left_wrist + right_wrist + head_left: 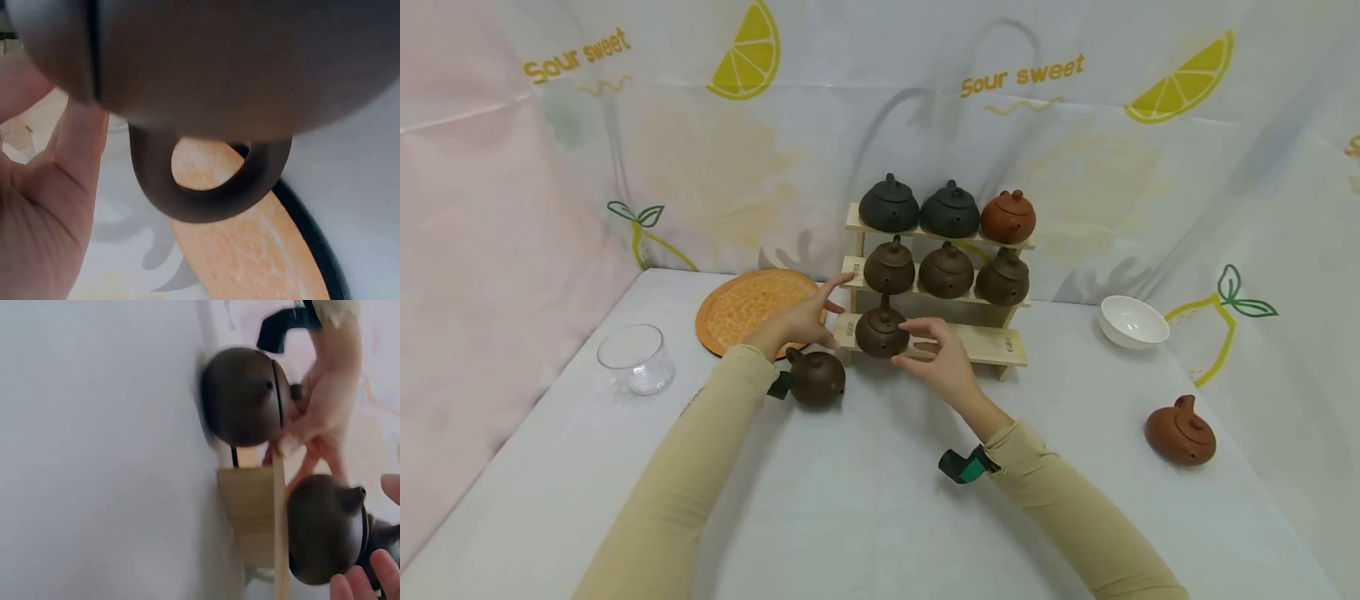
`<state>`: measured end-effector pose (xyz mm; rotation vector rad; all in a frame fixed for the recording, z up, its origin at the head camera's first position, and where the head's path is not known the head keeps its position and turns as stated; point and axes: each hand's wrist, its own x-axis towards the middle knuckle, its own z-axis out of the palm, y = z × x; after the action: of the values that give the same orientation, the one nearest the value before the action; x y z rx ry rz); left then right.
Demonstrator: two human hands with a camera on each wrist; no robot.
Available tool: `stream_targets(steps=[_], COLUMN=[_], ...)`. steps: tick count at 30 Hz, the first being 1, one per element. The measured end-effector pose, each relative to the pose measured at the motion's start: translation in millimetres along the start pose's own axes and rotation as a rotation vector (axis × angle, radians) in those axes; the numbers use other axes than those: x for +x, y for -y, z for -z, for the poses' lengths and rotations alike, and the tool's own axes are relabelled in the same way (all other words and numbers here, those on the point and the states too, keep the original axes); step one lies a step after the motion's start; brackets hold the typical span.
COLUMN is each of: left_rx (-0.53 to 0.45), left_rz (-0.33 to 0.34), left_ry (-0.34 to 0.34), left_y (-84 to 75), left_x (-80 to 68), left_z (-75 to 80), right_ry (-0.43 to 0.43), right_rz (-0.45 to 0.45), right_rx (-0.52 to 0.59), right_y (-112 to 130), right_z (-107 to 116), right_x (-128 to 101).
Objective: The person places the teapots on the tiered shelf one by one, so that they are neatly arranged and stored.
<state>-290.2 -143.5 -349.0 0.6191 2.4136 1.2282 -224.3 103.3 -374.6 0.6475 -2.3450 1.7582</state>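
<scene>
A dark brown teapot [882, 332] sits on the left part of the lowest shelf of a wooden stand [977, 342]. Just right of it, my right hand [942, 360] has thumb and fingers spread apart, fingertips close to the teapot's side. On its left, my left hand [805, 321] reaches to the shelf's end with fingers spread, holding nothing. Another dark brown teapot [817, 380] stands on the table below my left wrist; its ring handle [203, 203] fills the middle of the left wrist view. Fingertips of my right hand [365, 581] overlap the shelf teapot [325, 528] in the right wrist view.
The stand's upper two tiers carry several teapots, black, brown and one reddish [1008, 218]. Left lie a round pizza-patterned board [730, 308] and a clear glass bowl [638, 360]. Right are a white bowl [1133, 323] and a red-brown teapot [1180, 433]. A printed curtain hangs behind.
</scene>
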Motion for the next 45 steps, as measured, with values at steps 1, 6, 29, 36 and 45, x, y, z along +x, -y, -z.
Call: stream_targets(steps=[1, 6, 29, 36, 45], left_rx=[-0.003, -0.026, -0.223, -0.232, -0.259], left_rz=[-0.006, -0.024, -0.079, -0.085, -0.07], left_ry=[0.009, 0.053, 0.158, 0.163, 0.155], left_y=[1.4, 10.6, 34.1, 35.1, 34.5], left_x=[0.5, 2.4, 7.9, 9.2, 9.5], left_z=[0.7, 5.8, 22.1, 23.3, 21.6], right_ry=[-0.003, 0.086, 0.351, 0.365, 0.355], right_rz=[0.014, 0.062, -0.222, -0.205, -0.166], right_rx=[0.014, 0.097, 0.054, 0.001, -0.095], right_y=[1, 5, -9, -10, -11], right_z=[-2, -18, -83, -91, -80], right_x=[-5, -25, -2, 7, -2])
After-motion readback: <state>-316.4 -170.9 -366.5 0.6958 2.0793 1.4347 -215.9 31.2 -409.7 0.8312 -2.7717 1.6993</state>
